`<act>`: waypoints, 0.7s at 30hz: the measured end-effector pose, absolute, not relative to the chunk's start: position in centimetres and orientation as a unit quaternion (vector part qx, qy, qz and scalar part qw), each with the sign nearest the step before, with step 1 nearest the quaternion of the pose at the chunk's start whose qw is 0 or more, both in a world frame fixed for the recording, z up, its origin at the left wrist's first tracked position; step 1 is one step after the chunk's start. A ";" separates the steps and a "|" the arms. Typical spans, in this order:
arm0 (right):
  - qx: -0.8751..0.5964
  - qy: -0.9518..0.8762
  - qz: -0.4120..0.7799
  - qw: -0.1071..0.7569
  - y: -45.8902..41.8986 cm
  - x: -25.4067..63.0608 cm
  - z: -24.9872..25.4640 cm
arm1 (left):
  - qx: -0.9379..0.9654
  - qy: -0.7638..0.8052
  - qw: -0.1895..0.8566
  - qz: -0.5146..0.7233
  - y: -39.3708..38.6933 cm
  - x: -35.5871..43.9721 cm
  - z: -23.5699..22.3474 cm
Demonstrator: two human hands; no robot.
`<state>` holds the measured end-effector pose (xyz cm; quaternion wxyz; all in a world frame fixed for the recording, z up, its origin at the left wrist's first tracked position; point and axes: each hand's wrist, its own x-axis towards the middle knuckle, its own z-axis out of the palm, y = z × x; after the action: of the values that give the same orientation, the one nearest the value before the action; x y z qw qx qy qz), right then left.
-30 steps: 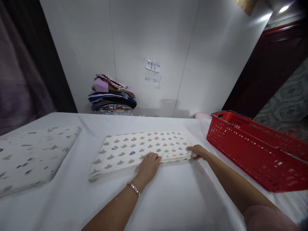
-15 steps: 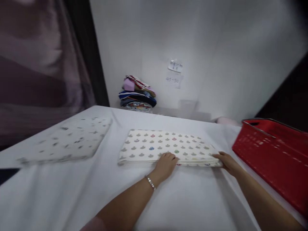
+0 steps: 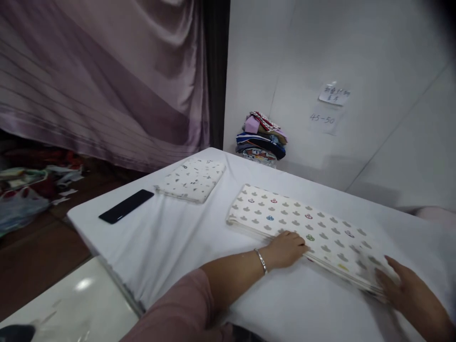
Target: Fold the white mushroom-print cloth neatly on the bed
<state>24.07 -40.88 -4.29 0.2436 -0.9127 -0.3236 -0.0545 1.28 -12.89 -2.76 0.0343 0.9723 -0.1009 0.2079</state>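
In front of me lies a folded white cloth (image 3: 295, 213) printed with grey mushroom-like shapes and a few red, blue, green and yellow ones. My left hand (image 3: 287, 249), a silver bracelet on its wrist, has its fingers curled over the cloth's front edge near the middle; its thumb is hidden. At the right end, my right hand (image 3: 409, 289) grips the corner, slightly blurred. Farther left rests a second folded white cloth (image 3: 194, 180) with small dark prints, touched by neither hand.
A white-covered table (image 3: 188, 228) bears both cloths and a flat black slab (image 3: 126, 206) near its left edge. Behind it are a stack of folded fabrics (image 3: 261, 140) and a wall with paper notes (image 3: 334, 94). A pinkish curtain (image 3: 142, 85) hangs at left.
My view has swung left, so the red basket at right is out of sight and the black slab shows fully. Both hands stay at the same places on the mushroom-print cloth.
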 end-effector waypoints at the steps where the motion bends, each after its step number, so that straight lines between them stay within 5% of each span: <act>1: -0.907 -0.351 -0.062 0.225 -39.8 23.0 -3.9 | 0.973 -0.100 0.029 0.206 -12.7 1.1 -2.7; 9: -0.764 -0.621 -0.107 0.139 -31.2 15.6 -4.1 | 0.983 -0.052 -0.018 0.174 -7.3 -3.7 -1.5; 21: -0.720 -0.668 -0.144 0.123 -27.9 12.7 -4.8 | 0.946 0.239 0.098 0.196 0.0 -14.2 -0.5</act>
<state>12.72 -27.94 -4.78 0.1235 -0.7200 -0.6676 -0.1440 -14.18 -0.04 -0.54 0.0980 0.9458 0.2391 0.1965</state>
